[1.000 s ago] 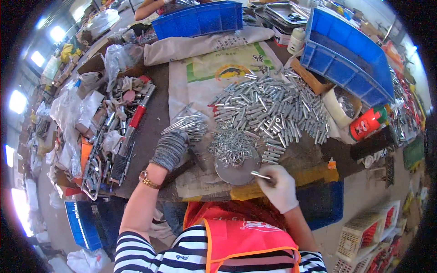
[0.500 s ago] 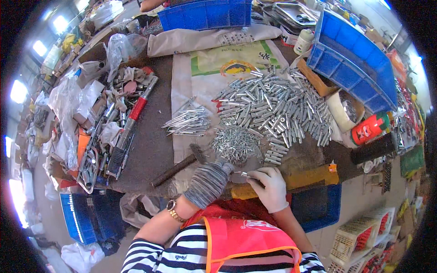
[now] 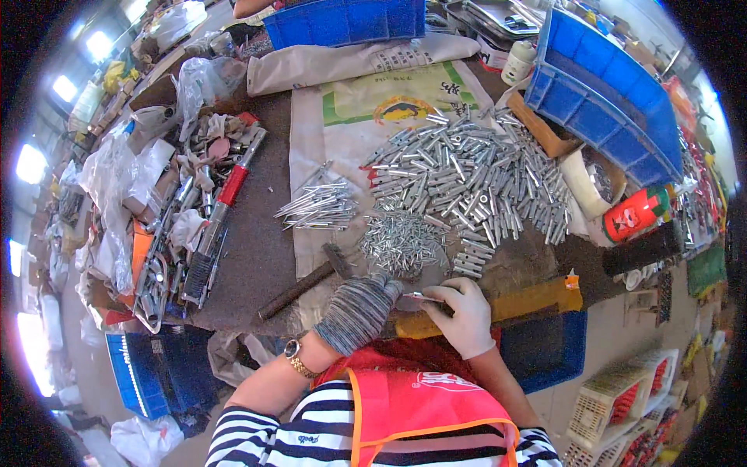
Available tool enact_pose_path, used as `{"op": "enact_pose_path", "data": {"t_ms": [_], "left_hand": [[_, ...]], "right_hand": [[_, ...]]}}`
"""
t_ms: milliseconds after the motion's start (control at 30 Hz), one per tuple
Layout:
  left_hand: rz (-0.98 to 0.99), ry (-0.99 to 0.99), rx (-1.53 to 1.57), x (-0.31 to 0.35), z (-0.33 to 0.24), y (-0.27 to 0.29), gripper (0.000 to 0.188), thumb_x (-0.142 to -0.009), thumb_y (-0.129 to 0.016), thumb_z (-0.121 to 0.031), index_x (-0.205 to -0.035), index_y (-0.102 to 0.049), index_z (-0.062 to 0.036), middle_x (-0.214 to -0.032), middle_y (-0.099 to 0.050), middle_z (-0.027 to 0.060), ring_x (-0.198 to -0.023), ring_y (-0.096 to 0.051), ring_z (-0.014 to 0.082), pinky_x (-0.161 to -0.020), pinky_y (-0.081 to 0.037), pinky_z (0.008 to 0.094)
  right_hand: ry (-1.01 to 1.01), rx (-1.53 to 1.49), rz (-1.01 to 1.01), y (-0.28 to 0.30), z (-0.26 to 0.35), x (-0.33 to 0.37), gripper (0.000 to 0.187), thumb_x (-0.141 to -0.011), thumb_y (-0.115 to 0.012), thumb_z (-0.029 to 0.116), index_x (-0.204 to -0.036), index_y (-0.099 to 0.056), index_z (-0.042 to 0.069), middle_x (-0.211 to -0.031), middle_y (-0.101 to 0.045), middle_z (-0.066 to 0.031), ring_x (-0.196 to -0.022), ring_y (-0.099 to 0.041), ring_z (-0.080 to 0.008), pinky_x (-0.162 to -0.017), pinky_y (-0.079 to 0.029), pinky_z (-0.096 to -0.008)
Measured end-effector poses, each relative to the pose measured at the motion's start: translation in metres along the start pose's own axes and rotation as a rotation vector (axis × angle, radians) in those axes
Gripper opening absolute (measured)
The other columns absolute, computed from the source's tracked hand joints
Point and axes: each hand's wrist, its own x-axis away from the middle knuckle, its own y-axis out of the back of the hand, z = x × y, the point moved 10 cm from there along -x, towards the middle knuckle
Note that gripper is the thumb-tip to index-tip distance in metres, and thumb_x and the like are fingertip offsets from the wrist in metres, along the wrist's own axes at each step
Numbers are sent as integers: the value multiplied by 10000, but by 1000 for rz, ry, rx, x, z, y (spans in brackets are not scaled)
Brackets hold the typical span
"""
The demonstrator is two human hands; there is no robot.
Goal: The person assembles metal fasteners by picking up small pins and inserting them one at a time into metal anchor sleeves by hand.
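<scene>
My left hand (image 3: 358, 311), in a grey striped knit glove, is closed at the near edge of the table. What its fingertips grip is too small to make out. Opposite it, my right hand (image 3: 463, 311) in a white glove pinches a small metal tube (image 3: 419, 296), whose left end reaches the left fingertips. Just beyond the hands lies a heap of tiny metal pins (image 3: 401, 241). Behind that spreads a large pile of silvery metal tubes (image 3: 467, 175). A bundle of long nails (image 3: 319, 206) lies to the left, and a hammer (image 3: 307, 288) rests beside my left hand.
A printed woven sack (image 3: 311, 117) lies under the piles. Blue bins (image 3: 599, 101) stand at the far right and far middle (image 3: 346, 23). Tools and plastic bags (image 3: 117, 187) crowd the left side. A red-green can (image 3: 634, 216) lies at right; yellow tape (image 3: 529, 303) covers the front edge.
The metal tube and my left fingertips have come together, where a small gap with a thin piece showed before. The view has shifted slightly; the piles look the same.
</scene>
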Motion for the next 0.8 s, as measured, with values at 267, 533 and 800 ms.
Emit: {"op": "enact_pose_path", "data": {"t_ms": [267, 533, 800], "left_hand": [[143, -6, -56, -2, -3, -7, 213, -891, -563, -144, -1069, -611, -38, -875, -646, 195, -724, -675, 357, -606, -540, 465], [32, -85, -29, -2, -6, -4, 233, -879, -573, -169, -1076, -613, -50, -911, -641, 187, -743, -673, 346, -600, -529, 469], [3, -93, -28, -2, -9, -6, 250, -868, -596, -197, -1083, -621, -73, -910, -637, 176, -750, -672, 336, -637, -525, 462]], "right_hand": [[-18, -49, 14, 2, 1, -3, 213, -784, -802, 264, -964, -761, 157, -972, -659, -81, -922, -643, -299, -786, -534, -403], [-27, -43, 21, 1, -2, -3, 200, -786, -799, 257, -962, -762, 168, -951, -655, -72, -903, -645, -289, -775, -534, -398], [-20, -38, 27, -1, -2, -3, 201, -778, -800, 250, -961, -760, 179, -960, -655, -68, -922, -642, -288, -793, -534, -401]]}}
